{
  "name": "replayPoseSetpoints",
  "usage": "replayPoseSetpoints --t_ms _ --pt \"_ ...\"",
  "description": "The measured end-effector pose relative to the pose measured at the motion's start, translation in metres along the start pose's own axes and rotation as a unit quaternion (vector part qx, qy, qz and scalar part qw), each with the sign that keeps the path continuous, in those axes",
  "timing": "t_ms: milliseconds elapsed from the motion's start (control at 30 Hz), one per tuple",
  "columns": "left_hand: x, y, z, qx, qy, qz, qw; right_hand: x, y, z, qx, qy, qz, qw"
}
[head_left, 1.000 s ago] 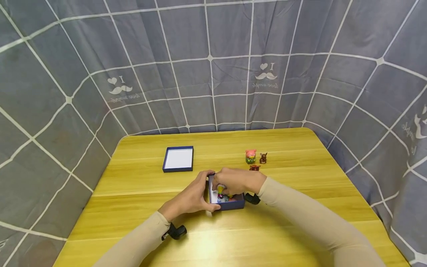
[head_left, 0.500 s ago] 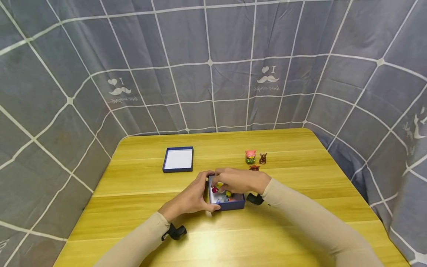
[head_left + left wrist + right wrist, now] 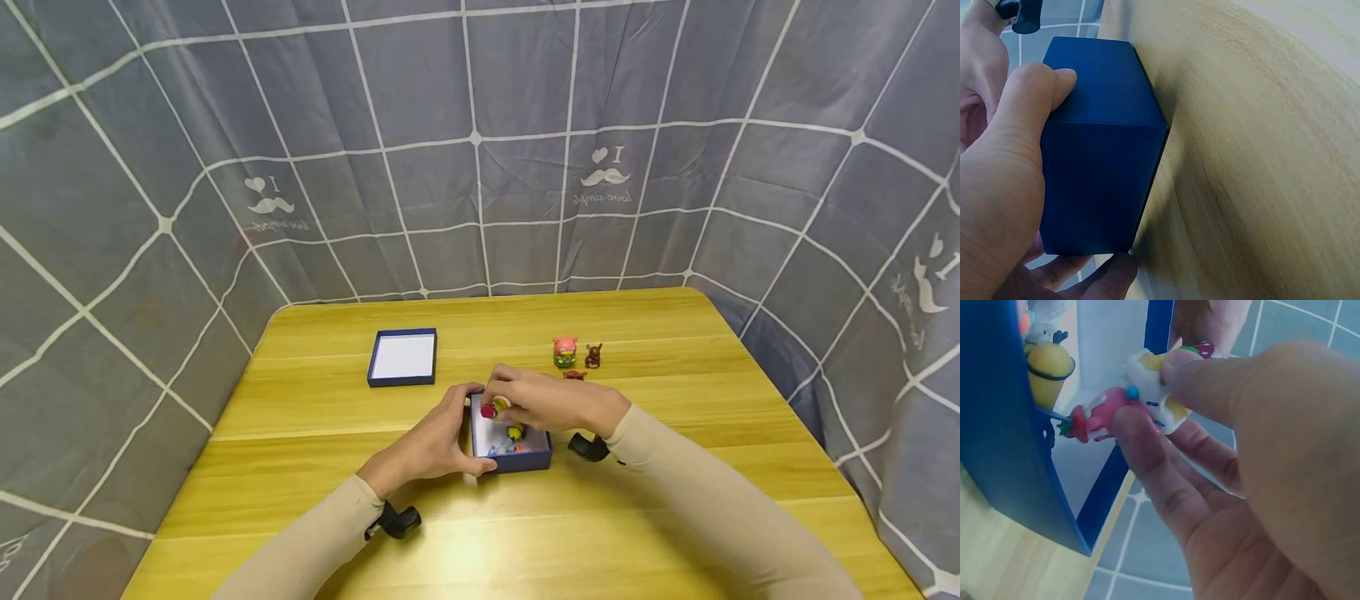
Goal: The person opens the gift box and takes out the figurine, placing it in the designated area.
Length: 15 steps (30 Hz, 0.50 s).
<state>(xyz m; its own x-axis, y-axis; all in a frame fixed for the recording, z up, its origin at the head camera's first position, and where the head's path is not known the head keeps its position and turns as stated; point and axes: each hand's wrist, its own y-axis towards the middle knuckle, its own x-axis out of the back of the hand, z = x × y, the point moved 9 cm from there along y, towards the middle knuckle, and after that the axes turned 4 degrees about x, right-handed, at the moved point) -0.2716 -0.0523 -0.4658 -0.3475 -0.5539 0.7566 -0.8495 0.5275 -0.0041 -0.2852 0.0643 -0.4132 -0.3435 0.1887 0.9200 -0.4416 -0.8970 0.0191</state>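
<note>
Right hand (image 3: 553, 400): fingers pinching pink-and-white figurine (image 3: 1146, 397) at opening of blue box (image 3: 525, 462) on desk (image 3: 315, 404). Left hand (image 3: 435, 442): thumb, fingers gripping opposite walls. Yellow figure (image 3: 1050, 374) inside.

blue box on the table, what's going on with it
A person holds the open blue box with the left hand, thumb on its near side. Over the box, the right hand pinches a small pink, white and yellow figurine. A yellow toy and other small pieces are inside. A shallow blue-edged tray lies farther back on the table, while a pink figurine and a brown one stand beyond the right hand.
</note>
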Motion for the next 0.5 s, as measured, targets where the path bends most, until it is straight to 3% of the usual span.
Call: replayPoseSetpoints --t_ms 500 --pt "-0.005 -0.002 0.003 -0.002 0.007 -0.003 1.0000 0.004 -0.011 0.005 0.039 -0.007 -0.054 0.9977"
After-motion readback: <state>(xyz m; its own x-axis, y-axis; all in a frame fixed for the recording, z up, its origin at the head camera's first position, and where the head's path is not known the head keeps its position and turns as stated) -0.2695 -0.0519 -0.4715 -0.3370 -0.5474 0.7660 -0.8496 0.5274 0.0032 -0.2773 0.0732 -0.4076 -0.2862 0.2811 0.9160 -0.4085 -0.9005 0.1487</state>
